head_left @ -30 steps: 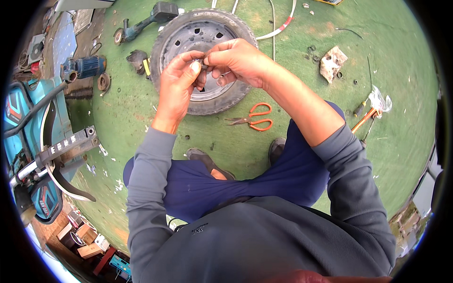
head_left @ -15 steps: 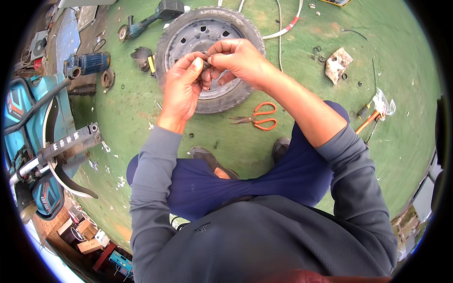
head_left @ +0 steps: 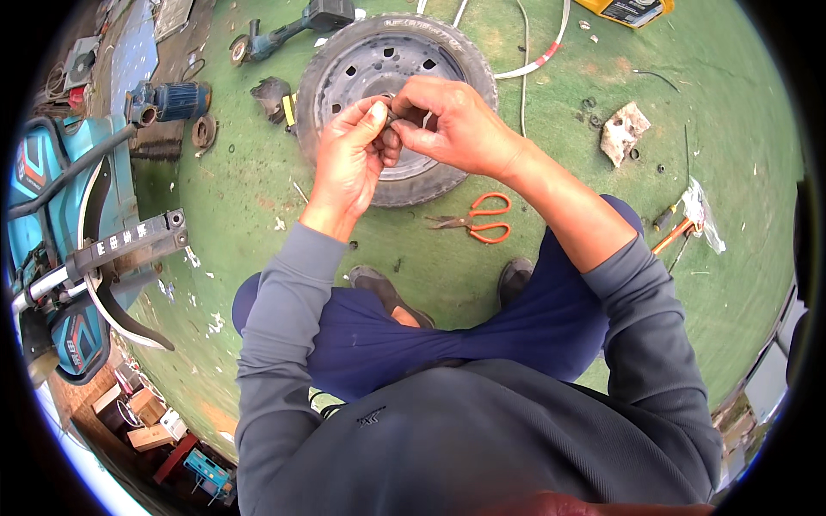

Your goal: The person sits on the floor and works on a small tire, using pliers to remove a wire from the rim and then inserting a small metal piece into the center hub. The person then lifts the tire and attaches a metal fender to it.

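Both hands meet above a wheel with a black tyre (head_left: 475,79) and a grey steel rim, which lies flat on the floor. A small dark piece (head_left: 392,119) sits between my fingertips; its kind is too small to make out. My left hand (head_left: 348,159) is closed, thumb up, pinching that piece. My right hand (head_left: 460,129) comes in from the other side, thumb and fingers pinched at the same piece, with its other fingers curled under. Below the wheel, orange-handled scissors (head_left: 477,219) lie on the floor, apart from both hands.
Green floor (head_left: 551,163) surrounds me. A cordless angle grinder (head_left: 280,36), a blue motor (head_left: 176,101) and a teal machine (head_left: 86,198) stand left. A pale hose (head_left: 544,60) runs behind the wheel. Right lie a dirty block (head_left: 624,133), small black rings (head_left: 595,120) and a screwdriver (head_left: 664,217).
My hands stay together over the wheel, and the right hand's lower fingers have curled in. The view has shifted slightly, bringing more of a yellow container into sight at the top.
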`<action>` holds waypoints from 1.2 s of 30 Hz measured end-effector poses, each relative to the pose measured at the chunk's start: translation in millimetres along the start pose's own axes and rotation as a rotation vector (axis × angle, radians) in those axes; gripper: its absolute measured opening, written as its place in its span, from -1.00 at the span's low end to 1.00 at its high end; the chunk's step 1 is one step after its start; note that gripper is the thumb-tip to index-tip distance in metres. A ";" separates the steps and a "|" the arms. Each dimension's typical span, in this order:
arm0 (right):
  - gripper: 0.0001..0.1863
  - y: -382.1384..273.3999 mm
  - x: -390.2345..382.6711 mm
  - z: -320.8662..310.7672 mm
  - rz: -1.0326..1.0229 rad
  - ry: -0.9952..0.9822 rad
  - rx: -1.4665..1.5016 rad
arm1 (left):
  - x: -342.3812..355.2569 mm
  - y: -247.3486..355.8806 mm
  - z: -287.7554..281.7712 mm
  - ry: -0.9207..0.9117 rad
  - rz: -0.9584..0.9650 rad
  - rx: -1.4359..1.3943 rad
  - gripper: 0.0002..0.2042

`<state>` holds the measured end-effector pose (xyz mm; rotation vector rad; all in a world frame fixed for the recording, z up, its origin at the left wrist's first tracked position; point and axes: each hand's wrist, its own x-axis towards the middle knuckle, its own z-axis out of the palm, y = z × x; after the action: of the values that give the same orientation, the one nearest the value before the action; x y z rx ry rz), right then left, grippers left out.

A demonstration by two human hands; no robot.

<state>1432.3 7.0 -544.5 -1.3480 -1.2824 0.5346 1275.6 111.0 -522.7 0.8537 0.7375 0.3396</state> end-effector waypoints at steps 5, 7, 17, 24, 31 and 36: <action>-0.80 -1.8 -1.7 1.2 -0.024 0.013 -0.034 | 0.1 2.4 2.8 -0.046 -0.009 0.002 -0.81; -0.80 1.0 -2.5 3.2 -0.051 0.027 -0.023 | -3.9 3.6 6.1 -0.045 0.011 0.018 -0.80; -0.89 -1.4 -5.3 7.5 0.208 -0.017 0.565 | -8.3 12.7 5.7 -0.123 -0.095 -0.165 -0.81; -0.90 -11.2 -4.8 2.5 0.206 -0.014 0.404 | -11.6 18.2 4.9 -0.229 -0.110 -0.201 -0.81; -0.86 -25.0 -2.8 3.1 0.325 0.043 0.507 | -10.5 13.5 11.7 -0.157 -0.037 -0.181 -0.79; -0.86 -21.7 -3.6 9.9 0.396 0.073 0.461 | -6.3 3.5 5.8 -0.163 0.047 -0.153 -0.76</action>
<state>1414.5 2.7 -528.8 -1.2121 -0.7653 0.9804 1275.2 106.5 -514.7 0.7450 0.5335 0.3594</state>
